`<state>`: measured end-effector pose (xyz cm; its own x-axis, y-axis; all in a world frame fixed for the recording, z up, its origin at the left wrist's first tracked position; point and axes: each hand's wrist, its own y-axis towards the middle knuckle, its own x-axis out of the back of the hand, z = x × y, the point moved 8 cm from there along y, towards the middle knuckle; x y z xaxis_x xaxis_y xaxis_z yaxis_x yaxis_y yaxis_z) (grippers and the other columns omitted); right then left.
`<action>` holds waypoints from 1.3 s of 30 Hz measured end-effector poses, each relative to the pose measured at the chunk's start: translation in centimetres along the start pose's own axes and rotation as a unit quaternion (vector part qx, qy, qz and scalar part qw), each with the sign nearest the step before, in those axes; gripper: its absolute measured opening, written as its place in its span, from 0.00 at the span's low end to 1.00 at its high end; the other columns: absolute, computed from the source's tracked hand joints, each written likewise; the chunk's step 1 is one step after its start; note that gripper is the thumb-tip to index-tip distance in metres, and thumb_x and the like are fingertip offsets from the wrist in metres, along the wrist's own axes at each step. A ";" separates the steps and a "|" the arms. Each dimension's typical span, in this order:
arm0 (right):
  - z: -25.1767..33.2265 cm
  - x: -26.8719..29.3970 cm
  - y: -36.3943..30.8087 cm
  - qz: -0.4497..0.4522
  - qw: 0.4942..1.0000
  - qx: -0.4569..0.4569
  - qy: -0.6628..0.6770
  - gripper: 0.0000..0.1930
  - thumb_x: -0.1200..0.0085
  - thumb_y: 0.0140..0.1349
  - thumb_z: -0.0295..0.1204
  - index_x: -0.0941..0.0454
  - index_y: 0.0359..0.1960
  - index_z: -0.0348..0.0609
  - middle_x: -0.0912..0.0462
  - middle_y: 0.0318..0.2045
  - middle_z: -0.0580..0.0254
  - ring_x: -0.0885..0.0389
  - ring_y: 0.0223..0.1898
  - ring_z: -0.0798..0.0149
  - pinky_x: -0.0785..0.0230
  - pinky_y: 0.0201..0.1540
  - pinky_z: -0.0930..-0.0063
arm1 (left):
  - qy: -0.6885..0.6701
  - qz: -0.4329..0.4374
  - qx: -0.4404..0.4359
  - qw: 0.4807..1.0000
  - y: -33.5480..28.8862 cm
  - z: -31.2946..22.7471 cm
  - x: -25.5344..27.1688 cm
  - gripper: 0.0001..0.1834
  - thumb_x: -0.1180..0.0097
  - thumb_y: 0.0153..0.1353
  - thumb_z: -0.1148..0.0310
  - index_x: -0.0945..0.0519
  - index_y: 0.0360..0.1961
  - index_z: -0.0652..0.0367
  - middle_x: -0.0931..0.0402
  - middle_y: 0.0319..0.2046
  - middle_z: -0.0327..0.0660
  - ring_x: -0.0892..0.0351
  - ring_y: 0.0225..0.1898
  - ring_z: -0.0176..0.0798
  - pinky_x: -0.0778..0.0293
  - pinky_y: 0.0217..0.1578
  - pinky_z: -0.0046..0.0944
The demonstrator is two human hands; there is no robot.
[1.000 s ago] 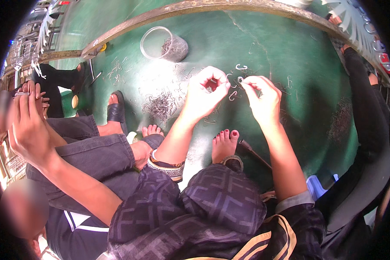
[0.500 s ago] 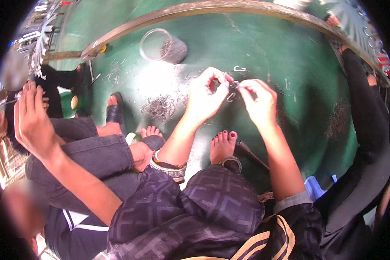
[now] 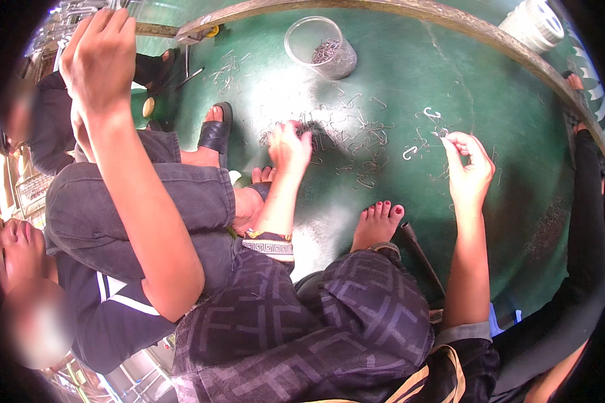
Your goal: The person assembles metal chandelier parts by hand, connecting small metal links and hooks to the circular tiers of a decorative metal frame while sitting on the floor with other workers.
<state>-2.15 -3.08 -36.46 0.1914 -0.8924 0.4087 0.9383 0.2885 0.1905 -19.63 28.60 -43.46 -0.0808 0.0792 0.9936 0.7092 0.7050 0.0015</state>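
My left hand reaches down to a heap of thin wire hooks on the green floor. Its thumb stands apart from the bent fingers, and the fingertips are partly hidden among the hooks at the heap's left end. Over to the right, my right hand is raised a little, thumb and fingers pinching a small metal hook. Close to those fingertips lie brighter, thicker hooks, with a few more scattered around.
A clear plastic tub with hooks inside lies tipped beyond the heap. A wooden rail crosses the far side, near a white bucket. A co-worker's forearm rises at left. A dark pipe lies by my foot.
My hands were together in the middle over a small metal piece. Now they are apart: the left has gone left to the heap, the right has moved right. The co-worker's arm has risen.
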 end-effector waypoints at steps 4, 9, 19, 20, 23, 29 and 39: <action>0.3 -0.1 -0.1 -0.001 1.000 0.004 0.002 0.05 0.41 0.52 0.19 0.22 0.31 0.36 0.19 0.27 0.61 0.22 0.28 0.71 0.30 0.34 0.79 | 0.020 0.065 0.172 0.983 -0.2 6.1 -2.9 0.24 0.37 0.46 0.62 0.27 0.47 0.52 0.27 0.41 0.51 0.29 0.49 0.51 0.33 0.52 0.46; 0.8 -0.1 -0.1 0.003 1.000 0.005 0.006 0.05 0.40 0.52 0.20 0.21 0.31 0.37 0.19 0.27 0.62 0.23 0.28 0.71 0.31 0.34 0.79 | -0.075 0.083 0.060 0.992 0.6 5.8 -4.5 0.20 0.33 0.44 0.63 0.23 0.39 0.55 0.25 0.33 0.45 0.26 0.38 0.43 0.30 0.42 0.42; 0.5 0.6 0.0 -0.005 1.000 -0.001 -0.006 0.05 0.41 0.52 0.19 0.21 0.31 0.38 0.19 0.27 0.62 0.23 0.28 0.72 0.31 0.34 0.79 | -0.325 0.223 0.041 0.918 0.7 3.8 -3.7 0.23 0.29 0.42 0.60 0.20 0.38 0.60 0.22 0.22 0.38 0.24 0.25 0.33 0.27 0.31 0.34; 0.3 0.7 -0.1 -0.009 1.000 -0.004 -0.008 0.05 0.40 0.52 0.19 0.21 0.31 0.37 0.19 0.27 0.62 0.23 0.28 0.72 0.31 0.34 0.79 | -0.361 0.242 0.096 0.896 1.3 4.8 -3.3 0.22 0.30 0.43 0.61 0.20 0.38 0.61 0.21 0.23 0.39 0.24 0.26 0.31 0.28 0.32 0.33; 0.8 -0.5 -0.1 0.008 1.000 -0.004 0.018 0.05 0.40 0.52 0.19 0.21 0.31 0.37 0.19 0.27 0.62 0.23 0.28 0.72 0.31 0.34 0.79 | -0.192 0.009 0.241 0.951 2.9 16.1 -1.8 0.15 0.41 0.51 0.68 0.21 0.40 0.63 0.19 0.28 0.48 0.19 0.32 0.44 0.26 0.36 0.42; 1.1 0.8 0.1 -0.013 1.000 0.013 -0.011 0.05 0.40 0.51 0.19 0.22 0.30 0.37 0.19 0.27 0.60 0.21 0.28 0.70 0.29 0.33 0.79 | -0.114 -0.205 0.578 0.781 1.2 19.1 -2.6 0.16 0.59 0.58 0.68 0.24 0.39 0.68 0.21 0.36 0.59 0.21 0.40 0.60 0.25 0.45 0.50; 1.1 0.8 0.6 -0.023 0.999 0.018 0.022 0.05 0.40 0.51 0.18 0.22 0.30 0.36 0.19 0.27 0.59 0.21 0.27 0.68 0.29 0.32 0.78 | 0.118 -0.011 0.359 0.926 4.1 16.8 -1.2 0.09 0.46 0.54 0.71 0.17 0.25 0.64 0.18 0.29 0.51 0.16 0.34 0.50 0.20 0.33 0.44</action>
<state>-1.76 -3.22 -35.05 0.1614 -0.9190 0.3597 0.9355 0.2585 0.2407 -28.42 43.29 -46.52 0.1251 -0.0368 0.9915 0.0548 0.9980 0.0301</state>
